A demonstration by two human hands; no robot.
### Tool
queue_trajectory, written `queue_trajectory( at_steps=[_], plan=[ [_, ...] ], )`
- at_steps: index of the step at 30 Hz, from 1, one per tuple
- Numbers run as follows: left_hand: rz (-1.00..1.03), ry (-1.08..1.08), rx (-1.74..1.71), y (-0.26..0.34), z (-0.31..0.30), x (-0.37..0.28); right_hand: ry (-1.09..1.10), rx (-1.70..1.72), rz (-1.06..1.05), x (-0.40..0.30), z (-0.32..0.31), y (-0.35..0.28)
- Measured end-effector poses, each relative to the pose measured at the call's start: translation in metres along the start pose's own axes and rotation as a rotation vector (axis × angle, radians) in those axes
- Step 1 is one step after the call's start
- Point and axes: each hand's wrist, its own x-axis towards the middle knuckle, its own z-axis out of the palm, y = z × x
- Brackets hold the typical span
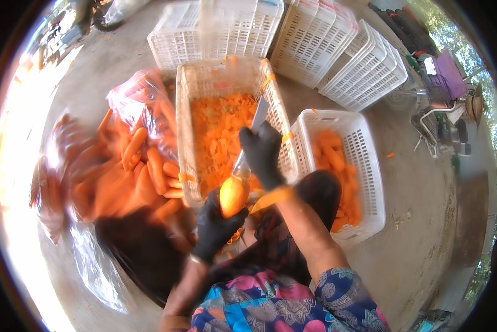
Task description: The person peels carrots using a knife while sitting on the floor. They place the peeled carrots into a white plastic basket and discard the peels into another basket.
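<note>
My gloved left hand (pixel 218 226) grips a thick orange carrot (pixel 234 196), seen nearly end-on. In my gloved right hand (pixel 264 151) is a peeling tool; a flat metal blade (pixel 260 112) sticks out above the fist, and a shiny, blurred end (pixel 242 167) shows below it, close to the carrot's upper tip. Whether these are one tool or two, I cannot tell. An orange peel strip (pixel 272 200) hangs over my right wrist. Under both hands stands a stained white plastic crate (pixel 183 137) holding orange peelings (pixel 219 124).
Loose carrots (pixel 134 145) and clear plastic bags (pixel 126 97) lie on the left. A white crate (pixel 371 186) of peeled carrots (pixel 335 159) stands by my right knee. Stacked white crates (pixel 232 39) line the far side. A metal-framed cart (pixel 435 120) stands at far right.
</note>
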Motion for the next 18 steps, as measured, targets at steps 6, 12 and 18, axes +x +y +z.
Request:
queue_trajectory(
  at_steps=[6, 12, 18],
  plan=[
    [0.288, 0.072, 0.182, -0.003, -0.002, 0.000, -0.212, -0.031, -0.176, -0.003, -0.002, -0.013],
    [0.051, 0.044, -0.246, 0.002, -0.035, 0.005, -0.349, -0.184, -0.214, 0.018, -0.039, -0.001],
    [0.027, 0.068, -0.335, 0.003, -0.063, 0.016, -0.907, -0.179, -0.528, -0.037, -0.069, -0.068]
  ],
)
